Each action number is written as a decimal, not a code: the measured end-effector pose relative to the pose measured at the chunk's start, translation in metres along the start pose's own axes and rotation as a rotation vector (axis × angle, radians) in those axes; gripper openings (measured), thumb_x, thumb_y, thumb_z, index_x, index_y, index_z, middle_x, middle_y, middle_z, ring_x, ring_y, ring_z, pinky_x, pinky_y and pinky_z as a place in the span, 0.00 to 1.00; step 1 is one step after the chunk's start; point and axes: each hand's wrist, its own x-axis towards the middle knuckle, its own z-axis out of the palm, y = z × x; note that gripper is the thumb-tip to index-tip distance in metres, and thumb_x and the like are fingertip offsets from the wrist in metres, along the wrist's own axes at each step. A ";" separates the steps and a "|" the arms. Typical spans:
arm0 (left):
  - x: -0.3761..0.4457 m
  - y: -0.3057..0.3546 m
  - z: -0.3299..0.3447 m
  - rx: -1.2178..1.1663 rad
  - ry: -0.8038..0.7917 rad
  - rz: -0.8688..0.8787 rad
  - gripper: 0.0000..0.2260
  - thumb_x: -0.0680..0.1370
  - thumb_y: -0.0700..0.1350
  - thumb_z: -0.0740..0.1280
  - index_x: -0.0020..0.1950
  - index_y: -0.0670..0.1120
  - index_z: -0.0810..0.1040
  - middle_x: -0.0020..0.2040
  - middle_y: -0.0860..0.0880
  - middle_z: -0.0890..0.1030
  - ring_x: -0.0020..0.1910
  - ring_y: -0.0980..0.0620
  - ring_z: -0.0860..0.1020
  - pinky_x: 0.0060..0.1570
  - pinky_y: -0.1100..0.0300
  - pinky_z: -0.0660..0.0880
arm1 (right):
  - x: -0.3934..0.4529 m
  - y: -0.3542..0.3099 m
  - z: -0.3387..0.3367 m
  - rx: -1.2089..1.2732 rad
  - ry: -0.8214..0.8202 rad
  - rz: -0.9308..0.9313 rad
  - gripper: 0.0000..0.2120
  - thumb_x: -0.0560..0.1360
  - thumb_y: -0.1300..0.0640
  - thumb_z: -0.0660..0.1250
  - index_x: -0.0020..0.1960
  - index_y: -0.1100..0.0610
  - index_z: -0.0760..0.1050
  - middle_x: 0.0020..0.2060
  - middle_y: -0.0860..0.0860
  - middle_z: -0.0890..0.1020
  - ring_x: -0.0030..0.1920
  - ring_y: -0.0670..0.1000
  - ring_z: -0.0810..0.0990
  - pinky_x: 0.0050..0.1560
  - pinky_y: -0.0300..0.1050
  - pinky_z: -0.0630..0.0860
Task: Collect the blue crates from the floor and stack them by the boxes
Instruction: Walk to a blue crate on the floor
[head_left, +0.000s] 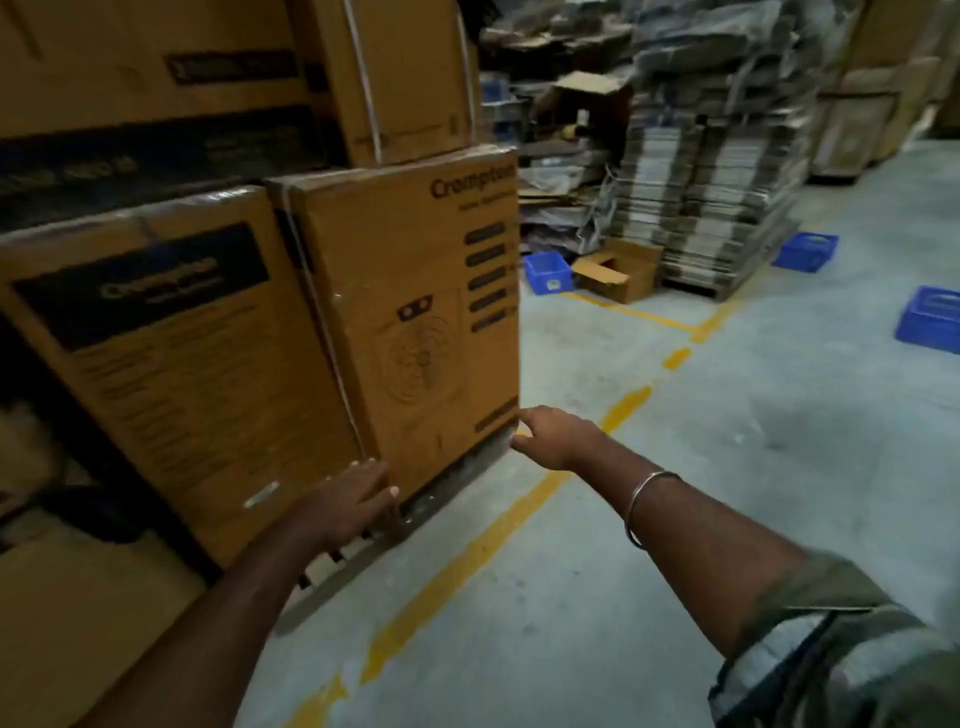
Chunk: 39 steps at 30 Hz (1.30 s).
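Note:
Three blue crates lie on the grey floor: one (548, 272) beside an open carton at the back, one (805, 251) by a tall pile of flattened cardboard, one (930, 318) at the right edge. Stacked brown boxes (415, 312) fill the left on a wooden pallet. My left hand (358, 501) rests flat against the lower corner of the nearest box. My right hand (553, 436) touches that box's bottom right edge, fingers curled, with nothing lifted. A metal bangle sits on my right wrist.
A small open carton (618, 270) sits on the floor by the back crate. Piles of flattened cardboard (711, 197) stand at the back right on a pallet. Dashed yellow floor lines (467, 561) run diagonally past the pallet (363, 566).

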 end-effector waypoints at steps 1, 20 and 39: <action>0.021 0.017 0.014 0.019 -0.031 0.043 0.32 0.83 0.65 0.53 0.83 0.51 0.55 0.84 0.49 0.53 0.83 0.49 0.50 0.79 0.48 0.53 | -0.005 0.023 0.001 -0.007 -0.014 0.055 0.28 0.74 0.40 0.57 0.70 0.51 0.66 0.69 0.54 0.72 0.67 0.58 0.72 0.63 0.56 0.72; 0.327 0.283 0.181 0.055 -0.355 0.487 0.33 0.82 0.65 0.55 0.83 0.48 0.56 0.83 0.47 0.56 0.82 0.50 0.54 0.79 0.53 0.53 | -0.040 0.358 0.018 0.100 -0.094 0.745 0.28 0.75 0.41 0.60 0.70 0.53 0.66 0.68 0.57 0.73 0.66 0.59 0.73 0.63 0.54 0.72; 0.626 0.414 0.209 0.145 -0.527 0.719 0.31 0.83 0.62 0.58 0.82 0.50 0.58 0.83 0.48 0.58 0.82 0.51 0.55 0.79 0.56 0.52 | 0.074 0.524 -0.003 0.247 0.096 1.124 0.38 0.71 0.33 0.62 0.75 0.48 0.60 0.72 0.52 0.69 0.70 0.55 0.69 0.66 0.54 0.70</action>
